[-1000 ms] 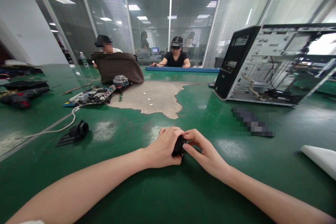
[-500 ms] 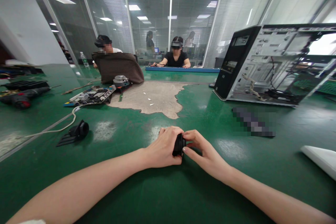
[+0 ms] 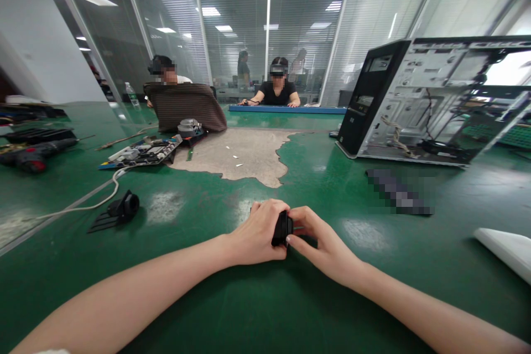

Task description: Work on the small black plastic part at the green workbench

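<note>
A small black part (image 3: pixel 281 229) is held just above or on the green tabletop (image 3: pixel 232 310) at the middle. My left hand (image 3: pixel 260 234) is wrapped round its left side, palm down, and hides much of it. From the right, the curved fingers and thumb of my right hand (image 3: pixel 317 235) pinch the part's right edge. Some thin thing shows between those fingers, too small to name. Left of my hands lies a black bracket-like piece (image 3: pixel 122 207) with a round end.
An open computer case (image 3: pixel 427 105) stands at right, a pixelated dark object (image 3: pixel 398 193) before it. A circuit board (image 3: pixel 145 152), cable (image 3: pixel 99 204), power tool (image 3: pixel 37 155) and brown cloth-like cover (image 3: pixel 186 105) are left. Two people sit across the table; a white object (image 3: pixel 506 251) is far right.
The view has shifted very slightly. My right fingers have moved a little on the part, and a thin thing now shows between them. My left hand keeps its hold.
</note>
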A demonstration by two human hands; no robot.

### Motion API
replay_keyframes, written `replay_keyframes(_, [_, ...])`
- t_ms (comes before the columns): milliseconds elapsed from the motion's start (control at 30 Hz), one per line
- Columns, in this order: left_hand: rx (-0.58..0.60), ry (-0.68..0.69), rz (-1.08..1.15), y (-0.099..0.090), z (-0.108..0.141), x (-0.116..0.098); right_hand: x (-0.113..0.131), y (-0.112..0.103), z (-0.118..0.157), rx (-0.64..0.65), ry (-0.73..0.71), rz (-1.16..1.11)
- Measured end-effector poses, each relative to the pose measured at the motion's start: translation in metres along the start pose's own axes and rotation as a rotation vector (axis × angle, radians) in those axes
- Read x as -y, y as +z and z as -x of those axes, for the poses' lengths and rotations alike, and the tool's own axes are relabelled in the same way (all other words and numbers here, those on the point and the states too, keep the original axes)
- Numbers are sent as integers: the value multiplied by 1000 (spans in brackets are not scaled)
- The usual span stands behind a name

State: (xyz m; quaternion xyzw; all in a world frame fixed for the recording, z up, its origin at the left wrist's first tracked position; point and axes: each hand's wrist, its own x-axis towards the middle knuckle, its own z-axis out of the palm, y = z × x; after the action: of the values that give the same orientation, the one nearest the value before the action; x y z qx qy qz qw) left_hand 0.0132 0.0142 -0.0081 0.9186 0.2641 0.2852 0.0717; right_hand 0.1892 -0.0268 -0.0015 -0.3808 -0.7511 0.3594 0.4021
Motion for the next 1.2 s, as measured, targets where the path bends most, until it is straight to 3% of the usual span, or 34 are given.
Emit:
replay_keyframes(167, [-8, 1, 0, 1, 0, 0, 2, 0, -1, -57, -95, 127])
replay_keyframes(300, [-1, 4, -3, 0, 0, 0, -1, 2, -4, -75, 2, 15])
replay_keyframes(467, [8, -5, -3, 0, 0, 0, -1, 2, -3, 14, 92, -15])
replay_keyframes(733, [-3, -3, 7, 0, -1, -1, 4, 0, 3, -46, -155, 266])
replay_keyframes(1067, [9, -1, -5, -2, -1, -1, 1, 1, -2, 11, 40, 63])
replay_keyframes(1200, [4, 1, -3, -1, -1, -1, 3, 1, 0, -10, -46, 70])
